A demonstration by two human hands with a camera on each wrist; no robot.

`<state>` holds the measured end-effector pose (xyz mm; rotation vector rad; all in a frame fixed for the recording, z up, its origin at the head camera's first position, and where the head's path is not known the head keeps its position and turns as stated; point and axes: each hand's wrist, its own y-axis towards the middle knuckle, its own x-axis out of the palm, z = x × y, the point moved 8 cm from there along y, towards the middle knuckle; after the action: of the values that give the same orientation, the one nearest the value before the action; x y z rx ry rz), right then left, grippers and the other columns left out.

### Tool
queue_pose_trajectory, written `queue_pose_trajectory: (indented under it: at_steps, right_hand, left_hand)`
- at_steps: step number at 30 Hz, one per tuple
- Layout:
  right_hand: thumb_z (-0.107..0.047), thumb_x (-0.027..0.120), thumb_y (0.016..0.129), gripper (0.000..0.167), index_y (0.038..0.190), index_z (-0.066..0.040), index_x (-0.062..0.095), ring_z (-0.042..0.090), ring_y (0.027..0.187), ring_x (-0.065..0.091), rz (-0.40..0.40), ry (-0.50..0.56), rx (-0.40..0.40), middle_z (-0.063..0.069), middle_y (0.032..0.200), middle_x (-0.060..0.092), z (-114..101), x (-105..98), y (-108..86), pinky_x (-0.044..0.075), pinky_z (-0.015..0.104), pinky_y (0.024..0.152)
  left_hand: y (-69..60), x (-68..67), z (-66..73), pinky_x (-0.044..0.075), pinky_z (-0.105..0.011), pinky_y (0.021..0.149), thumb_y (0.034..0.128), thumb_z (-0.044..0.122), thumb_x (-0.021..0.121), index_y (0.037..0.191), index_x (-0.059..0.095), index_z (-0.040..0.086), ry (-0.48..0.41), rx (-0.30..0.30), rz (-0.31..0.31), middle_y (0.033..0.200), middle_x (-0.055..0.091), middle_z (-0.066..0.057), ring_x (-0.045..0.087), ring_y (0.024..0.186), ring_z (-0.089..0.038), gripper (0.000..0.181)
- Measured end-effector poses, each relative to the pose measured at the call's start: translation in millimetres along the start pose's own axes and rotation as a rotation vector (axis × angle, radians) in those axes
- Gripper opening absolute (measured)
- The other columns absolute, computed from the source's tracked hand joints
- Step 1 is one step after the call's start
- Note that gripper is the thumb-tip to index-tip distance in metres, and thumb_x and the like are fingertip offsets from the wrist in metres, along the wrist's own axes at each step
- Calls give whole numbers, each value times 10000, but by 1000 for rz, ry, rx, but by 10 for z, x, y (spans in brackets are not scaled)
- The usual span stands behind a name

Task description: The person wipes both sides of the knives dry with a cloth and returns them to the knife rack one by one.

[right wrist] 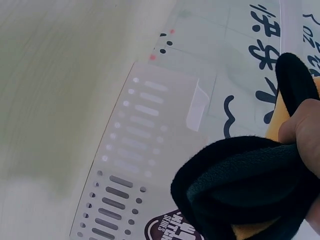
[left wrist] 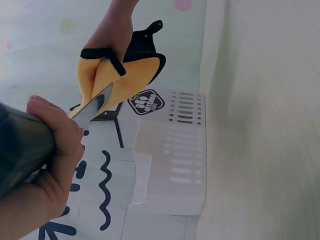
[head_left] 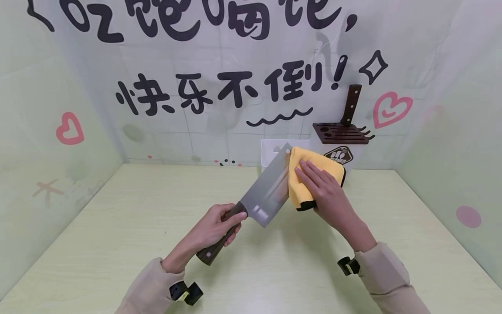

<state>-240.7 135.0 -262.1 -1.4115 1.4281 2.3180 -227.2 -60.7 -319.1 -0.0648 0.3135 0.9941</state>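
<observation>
A cleaver (head_left: 268,185) with a dark handle is held tilted above the table, its blade pointing up and to the right. My left hand (head_left: 213,226) grips the handle. My right hand (head_left: 327,194) holds a yellow cloth (head_left: 317,168) with black edging against the blade's far end and right edge; straight fingers lie over the cloth. In the left wrist view the cloth (left wrist: 132,75) meets the blade (left wrist: 92,107), seen nearly edge-on. The right wrist view shows the folded dark side of the cloth (right wrist: 240,175), with part of the right hand (right wrist: 307,135) on it.
A white slotted holder (left wrist: 172,160) stands against the back wall, behind the blade and cloth. From its top rises a dark knife-block insert (head_left: 343,133) with a wooden handle (head_left: 351,104) in it. Printed walls enclose the pale table (head_left: 137,226) on the left, back and right.
</observation>
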Motion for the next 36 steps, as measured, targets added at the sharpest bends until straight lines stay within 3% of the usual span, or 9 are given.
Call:
queue_pose_trajectory:
  at_steps: [12,28,36]
  right_hand:
    - [61,718,676,634,1257,-2,474,304,1222,388,-15,-60,-13,164,1305,449,-74,6,7,341,479,950]
    - [144,606,691,600,1255,-25,486,277,1236,382,-16,-113,-156,135,1328,433,-441,21,39,356,482,938]
    - [105,660,684,614,1255,-45,489,258,1238,384,-17,-178,-240,121,1331,434,-673,74,20,370,467,931]
  left_hand:
    - [11,12,-11,440,-264,411,936,258,461,868,482,-47,5,8,-5,641,497,-72,476,447,-109,313]
    - [40,6,-27,435,-264,411,933,283,462,857,484,-41,13,2,14,639,501,-71,482,450,-117,333]
    - [36,-5,-39,435,-259,411,930,289,467,861,483,-40,11,-12,38,641,501,-71,484,450,-120,337]
